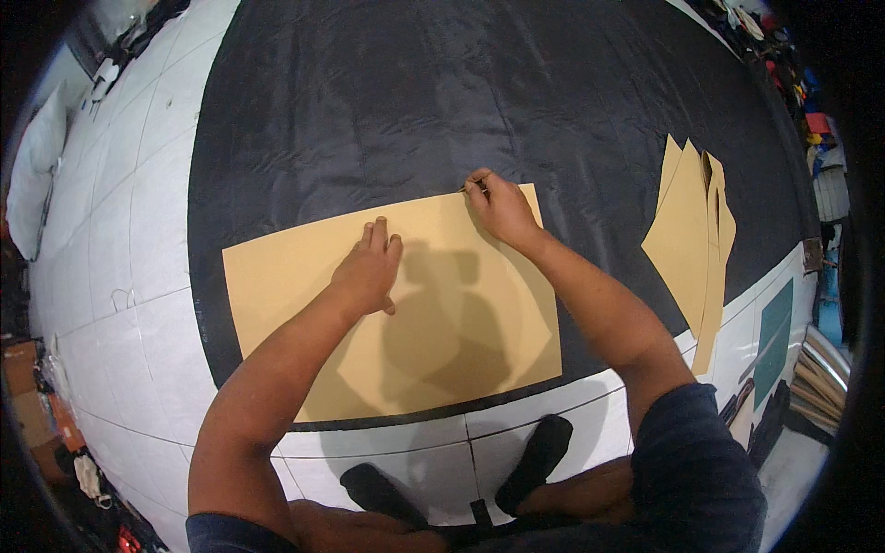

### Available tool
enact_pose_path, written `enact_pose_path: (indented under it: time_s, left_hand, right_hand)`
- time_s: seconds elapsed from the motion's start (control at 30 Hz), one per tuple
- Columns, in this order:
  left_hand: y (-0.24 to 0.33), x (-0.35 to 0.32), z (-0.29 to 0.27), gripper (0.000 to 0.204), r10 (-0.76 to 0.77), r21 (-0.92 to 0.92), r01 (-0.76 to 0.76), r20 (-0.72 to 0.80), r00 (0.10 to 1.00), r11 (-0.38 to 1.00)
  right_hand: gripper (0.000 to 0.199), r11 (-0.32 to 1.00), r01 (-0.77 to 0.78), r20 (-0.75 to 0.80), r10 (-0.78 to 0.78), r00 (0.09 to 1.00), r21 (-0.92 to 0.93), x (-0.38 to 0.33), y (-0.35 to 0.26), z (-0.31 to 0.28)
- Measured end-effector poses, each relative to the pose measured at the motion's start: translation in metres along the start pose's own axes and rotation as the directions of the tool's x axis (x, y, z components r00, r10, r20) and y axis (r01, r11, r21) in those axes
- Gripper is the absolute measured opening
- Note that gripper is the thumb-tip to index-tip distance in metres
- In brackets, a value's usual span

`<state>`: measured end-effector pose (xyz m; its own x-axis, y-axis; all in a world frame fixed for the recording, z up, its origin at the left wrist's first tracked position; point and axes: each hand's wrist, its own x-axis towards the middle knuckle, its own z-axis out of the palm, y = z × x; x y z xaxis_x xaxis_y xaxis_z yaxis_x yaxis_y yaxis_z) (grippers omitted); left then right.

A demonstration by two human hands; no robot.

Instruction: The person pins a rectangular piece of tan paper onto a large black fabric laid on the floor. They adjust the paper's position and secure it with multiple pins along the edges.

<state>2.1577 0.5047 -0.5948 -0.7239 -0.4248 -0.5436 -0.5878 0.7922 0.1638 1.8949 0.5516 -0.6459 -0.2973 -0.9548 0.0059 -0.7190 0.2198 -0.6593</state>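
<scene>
Left hand (369, 269) pressed flat, fingers together, on tan pattern sheet (277, 276) lying on black fabric (387, 92); right hand (500, 208) at sheet's far right edge, pinching small marking tool (466, 187); more tan pieces (687, 230) well right.

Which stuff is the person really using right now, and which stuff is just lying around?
In use:
- big tan paper pattern, pressed flat by the left hand
- black fabric under it
- right hand, pinching a small marking tool at the pattern's top edge

Just lying about:
- stack of tan pattern pieces
- white bundle
- green sheet
</scene>
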Motion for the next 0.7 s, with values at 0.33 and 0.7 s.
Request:
enact_pose_path:
  time_s: [0.33, 0.7]
  left_hand:
    - [0.023, 0.007, -0.011, 0.131, -0.122, 0.043, 0.118, 0.105, 0.987, 0.992]
    - [0.028, 0.008, -0.009, 0.129, -0.163, -0.012, 0.163, 0.055, 0.985, 0.986]
  right_hand:
    - [0.026, 0.992, 0.115, 0.187, -0.123, 0.975, 0.054, 0.011, 0.003, -0.020]
    - [0.025, 0.994, 0.007, -0.004, -0.007, 1.000, 0.106, -0.003, 0.071, -0.061]
